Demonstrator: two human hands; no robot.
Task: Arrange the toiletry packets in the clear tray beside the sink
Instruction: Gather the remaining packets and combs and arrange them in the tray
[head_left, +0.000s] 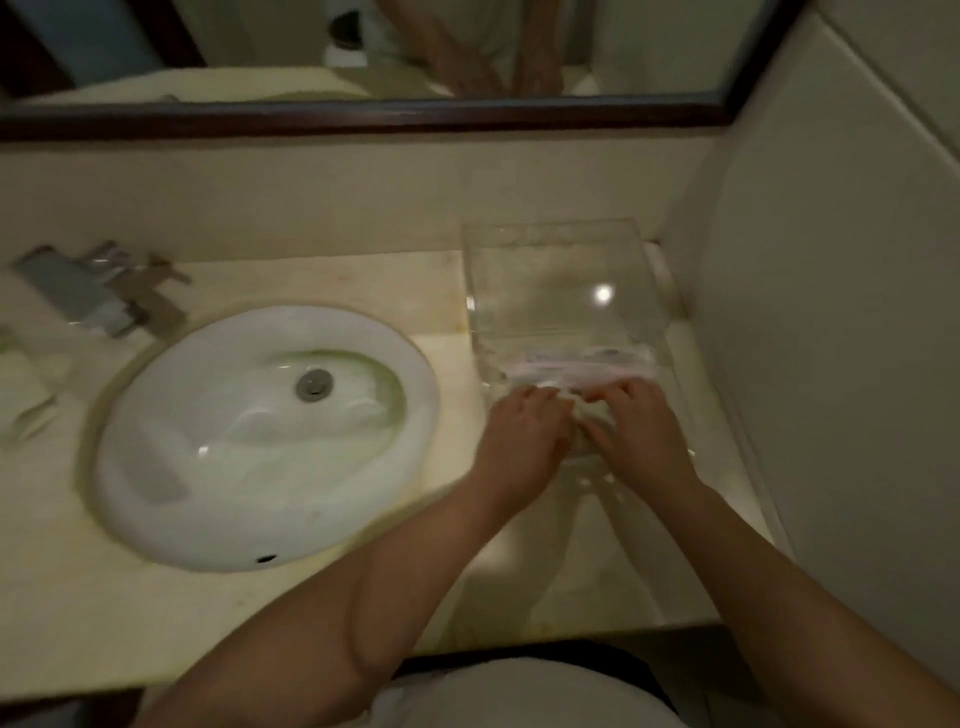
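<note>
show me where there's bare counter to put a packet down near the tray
Bare patches: the counter strip between the faucet and the clear tray, and the front edge between the sink and the forearms. Crowded: the tray's near end, where the left hand, right hand and packets sit.

Counter (322, 613) bears tray (561, 270), perhaps packets (582, 364).

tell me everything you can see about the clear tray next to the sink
The clear tray is a shallow rectangular box of see-through plastic or acrylic with low upright walls, sitting flat on the cream countertop, right of the sink, close to the side wall. Its far part looks bare and shows a glare spot. Pale packets lie across its near part, where the left hand and right hand rest on them. Blur hides finer detail.
</note>
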